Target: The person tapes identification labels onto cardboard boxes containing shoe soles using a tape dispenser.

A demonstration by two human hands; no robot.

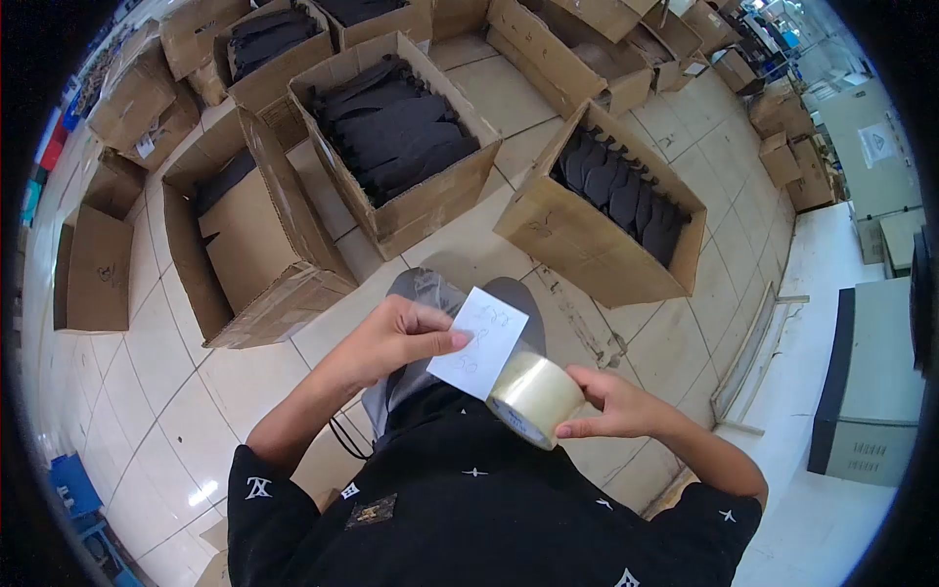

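My left hand (399,338) pinches a small white paper slip (492,328) between thumb and fingers, and faint handwriting shows on it. Just beyond those fingers a shiny clear film (437,291) catches the light over my grey-clad knee. A wide roll of clear packing tape (540,389) is gripped at its right side by my right hand (618,404). The roll is tilted, its upper left edge right beside the slip's lower right corner. Both hands are close together above my lap.
Open cardboard boxes stand on the tiled floor ahead; one box (430,220) and another to its right (577,245) hold dark flat pieces. A box at left (318,293) has a cardboard sheet inside. Grey metal cabinets (866,382) line the right side.
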